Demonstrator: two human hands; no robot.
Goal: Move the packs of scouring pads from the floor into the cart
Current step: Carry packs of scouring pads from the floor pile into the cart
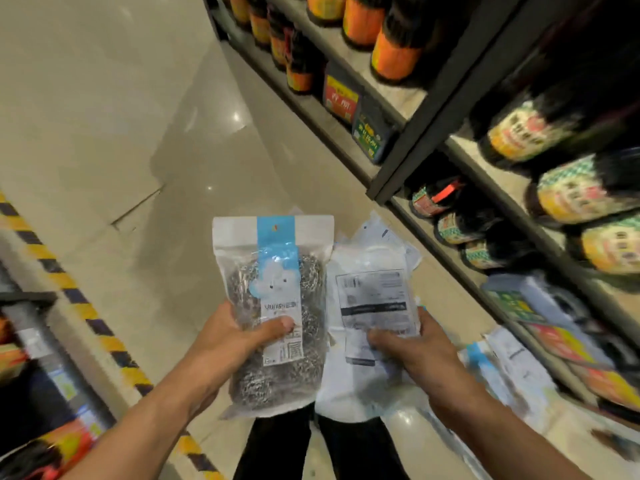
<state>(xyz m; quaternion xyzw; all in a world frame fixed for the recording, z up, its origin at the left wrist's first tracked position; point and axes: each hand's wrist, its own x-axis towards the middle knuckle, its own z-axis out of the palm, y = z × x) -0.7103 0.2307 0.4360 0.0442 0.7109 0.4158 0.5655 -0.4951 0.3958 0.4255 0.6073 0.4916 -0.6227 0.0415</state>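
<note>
My left hand (239, 341) grips a clear pack of steel scouring pads (277, 271) with a blue and white header, front side towards me, thumb across its label. My right hand (412, 344) holds a bundle of several more packs (372, 268), white printed backs facing me, fanned out behind one another. Both packs are held upright, side by side, above the floor. More packs (505, 372) lie on the floor at the lower right, by the shelf base. The cart is at the far left edge (24, 299), only partly visible and blurred.
A shelving unit (426, 126) with dark sauce bottles runs along the right side. Yellow and black hazard tape (79, 306) marks a ledge on the left. Beige tiled floor (121, 116) stretches ahead. My dark trouser legs (277, 445) show below the packs.
</note>
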